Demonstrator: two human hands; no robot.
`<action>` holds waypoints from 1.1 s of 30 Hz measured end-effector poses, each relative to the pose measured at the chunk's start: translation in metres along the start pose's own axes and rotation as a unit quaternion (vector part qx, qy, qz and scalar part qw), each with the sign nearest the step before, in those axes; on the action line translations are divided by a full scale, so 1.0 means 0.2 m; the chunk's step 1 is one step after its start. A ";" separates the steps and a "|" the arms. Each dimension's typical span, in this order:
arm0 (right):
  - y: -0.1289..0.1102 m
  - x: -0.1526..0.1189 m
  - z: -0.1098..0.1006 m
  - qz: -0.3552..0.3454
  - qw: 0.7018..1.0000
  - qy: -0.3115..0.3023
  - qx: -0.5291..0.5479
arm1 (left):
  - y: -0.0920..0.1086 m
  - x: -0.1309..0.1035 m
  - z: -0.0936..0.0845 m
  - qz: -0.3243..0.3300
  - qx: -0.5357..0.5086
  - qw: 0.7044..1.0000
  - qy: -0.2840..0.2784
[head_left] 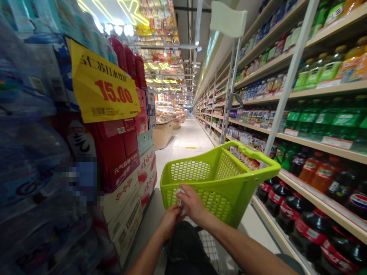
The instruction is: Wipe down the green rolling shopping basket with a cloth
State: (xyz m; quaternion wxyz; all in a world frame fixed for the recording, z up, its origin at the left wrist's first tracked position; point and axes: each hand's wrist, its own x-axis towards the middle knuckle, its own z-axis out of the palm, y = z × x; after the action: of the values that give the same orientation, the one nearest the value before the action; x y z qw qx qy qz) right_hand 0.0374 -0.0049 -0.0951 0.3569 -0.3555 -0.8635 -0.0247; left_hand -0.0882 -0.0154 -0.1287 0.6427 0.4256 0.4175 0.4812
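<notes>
The left hand (171, 219) and right hand (194, 204) meet just below the centre of the frame. Both are closed on a crumpled white item (179, 194), fingers bent, with little gap visible. The item is located between the two hands, largely covered by the fingers; its material cannot be determined. The right hand sits slightly higher in the frame than the left. Directly behind the hands stands a green shopping cart (243, 187); contact with it cannot be confirmed.
</notes>
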 end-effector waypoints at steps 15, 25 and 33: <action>0.00 0.22 0.26 -0.175 0.966 -0.066 -0.179 | 0.13 0.07 -0.43 -0.028 0.251 0.933 0.257; 0.15 0.02 0.14 -0.163 0.966 -0.040 -0.199 | 0.02 0.07 -0.31 0.026 0.418 0.881 0.221; 0.26 -0.21 0.11 -0.151 0.961 -0.055 -0.223 | 0.01 0.05 -0.10 0.074 0.587 0.793 0.144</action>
State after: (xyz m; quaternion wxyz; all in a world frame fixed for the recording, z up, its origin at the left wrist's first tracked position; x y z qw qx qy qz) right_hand 0.0788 0.0156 -0.1496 0.2130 -0.2927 -0.8978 -0.2510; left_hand -0.1066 -0.0017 -0.1332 0.1642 0.6762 0.6747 0.2461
